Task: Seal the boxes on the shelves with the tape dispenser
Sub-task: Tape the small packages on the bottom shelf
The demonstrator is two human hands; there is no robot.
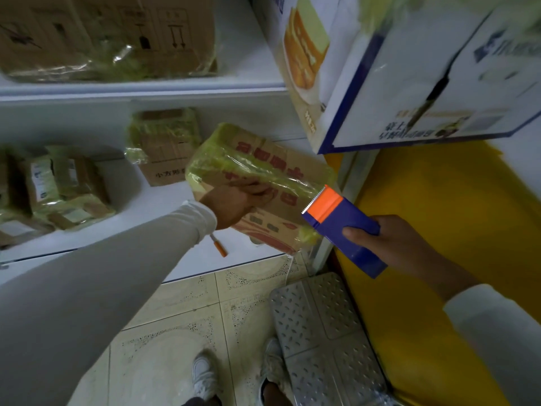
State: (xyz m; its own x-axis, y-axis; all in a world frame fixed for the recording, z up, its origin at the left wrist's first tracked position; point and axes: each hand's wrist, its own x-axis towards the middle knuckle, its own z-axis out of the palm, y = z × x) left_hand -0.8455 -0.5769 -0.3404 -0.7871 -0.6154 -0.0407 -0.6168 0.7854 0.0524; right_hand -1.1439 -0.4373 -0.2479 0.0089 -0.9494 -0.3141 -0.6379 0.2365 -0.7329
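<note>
- Far left of the left hand [234, 205], small taped parcels [58, 186] lie on the lower shelf [164, 200].
- The left hand grips a cardboard box [257, 183] with red print and yellow-green tape, tilted at the shelf's edge.
- Just below that hand, an orange-tipped marker [219, 247] lies on the shelf.
- The right hand [392, 244] grasps the blue tape dispenser [342, 227]; its orange toothed end sits just beside the box's right end.
- Above the right hand stands a large white and blue carton [409, 68].
</note>
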